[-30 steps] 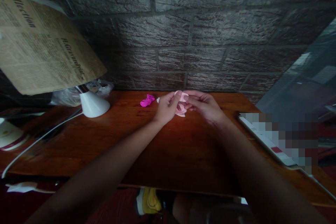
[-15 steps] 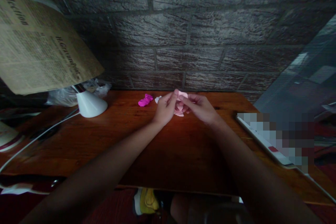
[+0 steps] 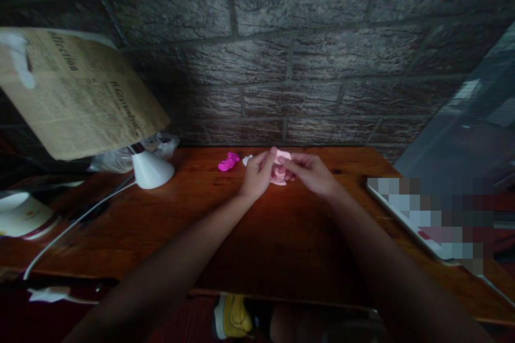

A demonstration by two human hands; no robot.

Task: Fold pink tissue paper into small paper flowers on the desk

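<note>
My left hand (image 3: 257,176) and my right hand (image 3: 313,172) meet over the back part of the wooden table. Between their thumbs and fingers they both pinch a thin, pale pink piece (image 3: 283,156); whether it is paper or clay I cannot tell. More pale pink (image 3: 278,179) shows just below the fingers, and I cannot make out if it is the same piece. To the left of my left hand lies a crumpled bright magenta lump (image 3: 229,162). A small white scrap (image 3: 247,160) sits between that lump and my left hand, partly hidden by it.
A lamp with a white base (image 3: 153,170) and newsprint shade (image 3: 86,96) stands at the left, its cable (image 3: 80,220) crossing the wooden table (image 3: 281,241). A white cup (image 3: 26,215) lies at far left. A pixelated device (image 3: 422,220) rests at right. Behind is a brick wall (image 3: 257,59).
The whole view has shifted slightly, so everything appears lower and a little to the right. Both hands keep their pinch on the pale pink piece, with only slight finger movement.
</note>
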